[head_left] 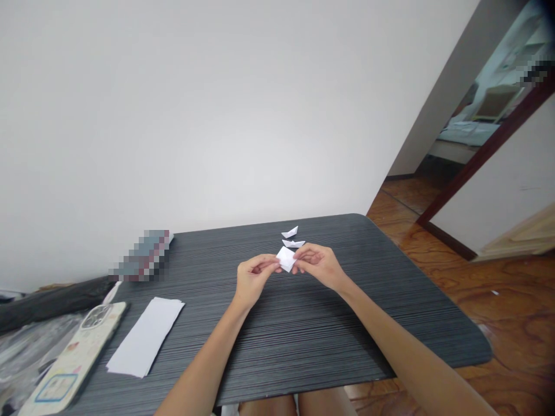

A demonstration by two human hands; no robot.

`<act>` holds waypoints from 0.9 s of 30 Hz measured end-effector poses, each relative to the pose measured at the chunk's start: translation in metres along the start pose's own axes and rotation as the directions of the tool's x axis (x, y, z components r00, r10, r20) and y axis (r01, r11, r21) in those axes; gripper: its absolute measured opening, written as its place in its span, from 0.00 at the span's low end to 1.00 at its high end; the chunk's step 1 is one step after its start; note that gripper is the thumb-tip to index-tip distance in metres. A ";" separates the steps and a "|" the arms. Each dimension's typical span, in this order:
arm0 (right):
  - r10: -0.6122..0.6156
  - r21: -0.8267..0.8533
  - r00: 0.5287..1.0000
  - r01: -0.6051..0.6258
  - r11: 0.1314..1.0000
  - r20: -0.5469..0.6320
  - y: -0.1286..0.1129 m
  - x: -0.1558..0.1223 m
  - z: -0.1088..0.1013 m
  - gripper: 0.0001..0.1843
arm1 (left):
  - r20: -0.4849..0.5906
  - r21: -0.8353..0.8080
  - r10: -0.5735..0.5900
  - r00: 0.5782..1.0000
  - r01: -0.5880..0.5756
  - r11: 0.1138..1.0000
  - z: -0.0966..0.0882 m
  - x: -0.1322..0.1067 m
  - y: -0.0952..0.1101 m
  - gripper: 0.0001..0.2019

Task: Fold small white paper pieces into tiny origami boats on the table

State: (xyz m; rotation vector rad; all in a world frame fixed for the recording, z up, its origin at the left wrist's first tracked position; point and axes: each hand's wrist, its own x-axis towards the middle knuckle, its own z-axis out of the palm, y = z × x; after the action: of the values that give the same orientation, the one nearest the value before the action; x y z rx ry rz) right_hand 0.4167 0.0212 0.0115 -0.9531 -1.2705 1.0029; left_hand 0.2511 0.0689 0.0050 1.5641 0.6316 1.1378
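A small piece of white paper folded into a diamond (287, 259) is held up over the dark table (208, 323). My left hand (256, 276) pinches its left corner between thumb and fingers. On the opposite corner, my right hand (319, 264) has the same kind of pinch. Just beyond the hands lie two folded paper boats: the nearer boat (293, 244) is partly behind the diamond, and the farther boat (290, 233) sits tilted toward the wall.
A stack of white paper sheets (146, 337) lies at the left of the table. Beside it is a phone in a patterned case (78, 361). A blurred-out book-like object (145, 256) sits at the back left. The white wall (217, 115) borders the far edge.
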 end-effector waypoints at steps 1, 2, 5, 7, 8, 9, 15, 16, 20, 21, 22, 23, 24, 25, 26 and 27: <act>-0.002 0.000 1.000 0.002 1.000 0.005 0.000 0.000 0.000 0.07 | -0.013 0.005 -0.013 1.000 0.013 1.000 0.000 0.000 0.000 0.06; -0.002 0.002 1.000 0.002 1.000 0.013 0.000 0.000 -0.001 0.06 | -0.018 0.020 -0.019 1.000 0.019 1.000 0.000 0.000 0.000 0.06; 0.008 0.012 0.999 -0.008 1.000 0.033 0.000 -0.001 0.000 0.06 | -0.044 0.084 -0.006 0.999 0.010 0.996 0.000 0.000 0.002 0.05; 0.019 0.015 0.999 -0.020 1.000 0.045 -0.001 0.000 0.000 0.07 | -0.054 0.115 0.004 0.999 0.002 0.993 0.001 0.000 0.002 0.06; 0.025 0.018 0.998 -0.026 1.000 0.050 -0.002 0.000 0.000 0.07 | -0.048 0.122 0.005 0.999 0.001 0.993 0.001 0.001 0.002 0.06; 0.032 0.019 0.998 -0.033 0.999 0.053 -0.002 0.000 0.000 0.08 | -0.035 0.126 0.005 0.999 -0.001 0.992 0.001 0.001 0.001 0.07; 0.057 0.044 0.998 -0.058 0.997 0.029 0.004 0.002 0.000 0.08 | -0.009 0.178 0.027 1.000 -0.025 0.984 0.001 0.000 0.001 0.07; 0.064 0.058 0.998 -0.065 0.996 0.017 0.004 0.003 0.000 0.08 | -0.016 0.193 0.035 0.999 -0.031 0.981 0.001 -0.001 0.002 0.07; 0.127 0.080 0.991 -0.125 0.989 -0.026 0.003 0.004 -0.001 0.08 | -0.040 0.235 0.053 0.998 -0.042 0.971 0.003 -0.002 0.002 0.07; 0.140 0.077 0.990 -0.137 0.988 -0.035 0.003 0.004 -0.001 0.09 | -0.043 0.242 0.052 0.998 -0.040 0.970 0.003 -0.002 0.002 0.07; 0.147 0.073 0.988 -0.143 0.987 -0.044 0.002 0.005 -0.001 0.09 | -0.047 0.248 0.049 0.998 -0.036 0.968 0.003 -0.003 0.001 0.07; 0.148 0.065 0.988 -0.144 0.987 -0.052 0.002 0.005 0.000 0.09 | -0.054 0.252 0.043 0.998 -0.028 0.967 0.003 -0.003 0.000 0.07; 0.145 0.053 0.988 -0.142 0.988 -0.058 0.002 0.005 0.000 0.09 | -0.062 0.253 0.037 0.997 -0.020 0.967 0.003 -0.003 -0.001 0.07; 0.140 0.039 0.988 -0.138 0.990 -0.063 0.003 0.005 0.000 0.09 | -0.069 0.251 0.029 0.997 -0.011 0.968 0.003 -0.002 -0.002 0.07; 0.135 0.026 0.989 -0.133 0.991 -0.065 0.003 0.005 0.000 0.09 | -0.074 0.244 0.021 0.997 -0.002 0.970 0.003 -0.002 -0.004 0.07; 0.131 0.014 0.989 -0.130 0.991 -0.063 0.004 0.005 0.000 0.09 | -0.079 0.231 0.013 0.997 0.006 0.973 0.003 -0.002 -0.005 0.07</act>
State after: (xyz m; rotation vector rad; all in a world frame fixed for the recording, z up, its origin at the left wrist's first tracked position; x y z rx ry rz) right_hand 0.4170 0.0270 0.0091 -1.0634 -1.1606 1.0703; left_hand 0.2540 0.0672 0.0000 1.7220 0.8405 1.1667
